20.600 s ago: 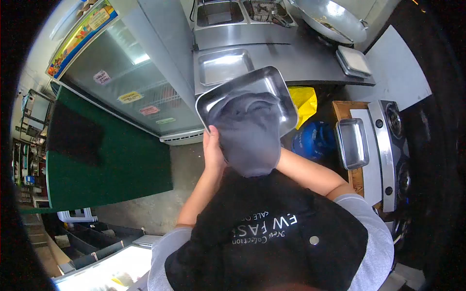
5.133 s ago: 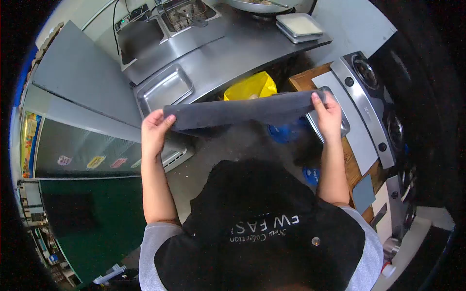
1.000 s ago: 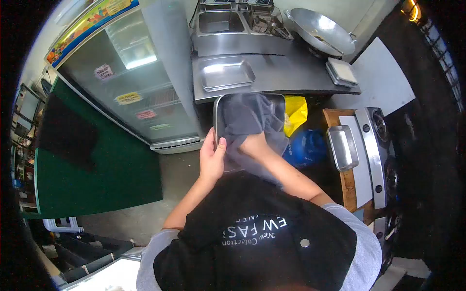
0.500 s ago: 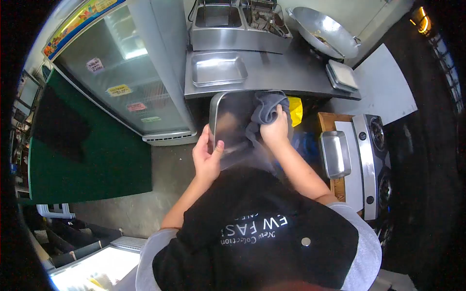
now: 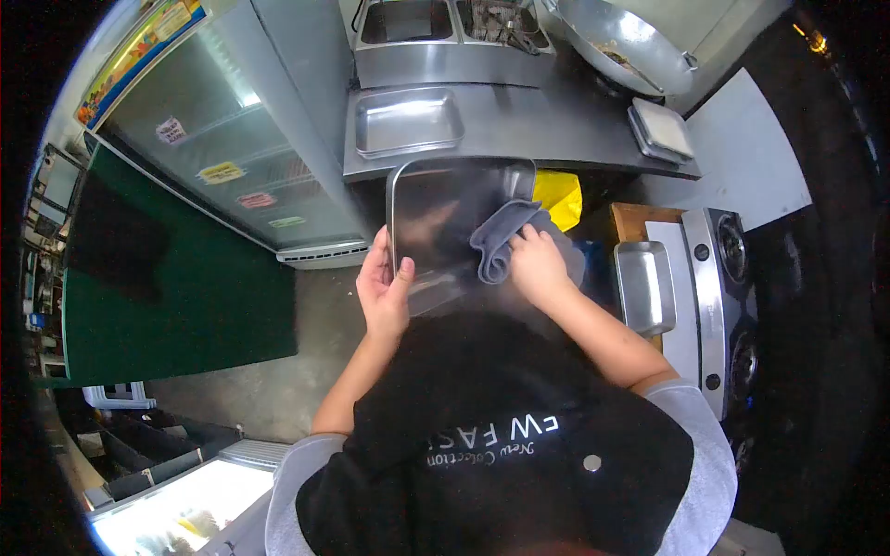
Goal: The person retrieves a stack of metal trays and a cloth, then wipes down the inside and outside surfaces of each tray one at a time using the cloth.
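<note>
My left hand (image 5: 385, 289) grips the left rim of a rectangular metal tray (image 5: 436, 208), thumb on the near side and fingers around the edge. The tray is tilted up in front of my body. A bunched grey cloth (image 5: 501, 239) is in my right hand (image 5: 540, 267), pressed against the tray's right inner side. Part of the cloth hangs to the right of that hand. The tray's lower edge is blurred near my black shirt.
Ahead stands a steel counter (image 5: 528, 125) with another metal tray (image 5: 409, 122), a two-basin fryer (image 5: 454, 60), a wok (image 5: 626, 46) and stacked containers (image 5: 661, 130). At right are a small metal tray (image 5: 645, 288) and a gas stove (image 5: 728, 306). A glass-door fridge (image 5: 222, 167) stands left.
My right hand and the cloth have slid down along the tray's right side, toward my body. The tray's upper right corner now shows. My left hand keeps its grip on the rim.
</note>
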The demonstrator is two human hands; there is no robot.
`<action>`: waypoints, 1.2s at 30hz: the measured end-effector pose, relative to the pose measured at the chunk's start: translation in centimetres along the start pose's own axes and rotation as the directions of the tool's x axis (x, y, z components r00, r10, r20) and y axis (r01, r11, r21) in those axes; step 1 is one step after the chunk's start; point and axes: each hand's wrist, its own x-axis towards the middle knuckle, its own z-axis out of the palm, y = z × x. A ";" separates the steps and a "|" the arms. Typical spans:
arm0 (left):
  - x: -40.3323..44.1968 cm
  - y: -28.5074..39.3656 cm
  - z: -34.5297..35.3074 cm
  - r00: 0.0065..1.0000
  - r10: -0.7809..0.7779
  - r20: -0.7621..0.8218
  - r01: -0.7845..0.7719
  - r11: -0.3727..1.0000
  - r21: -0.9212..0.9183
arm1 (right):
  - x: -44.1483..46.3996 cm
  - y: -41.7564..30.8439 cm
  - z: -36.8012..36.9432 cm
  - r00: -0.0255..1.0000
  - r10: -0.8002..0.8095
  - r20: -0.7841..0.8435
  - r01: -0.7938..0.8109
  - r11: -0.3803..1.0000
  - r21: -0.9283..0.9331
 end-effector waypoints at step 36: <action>2.9 -1.3 -9.0 0.959 -0.270 -0.081 0.276 0.958 0.075 | 5.4 -3.1 -3.1 0.898 0.390 0.204 0.184 -0.753 0.632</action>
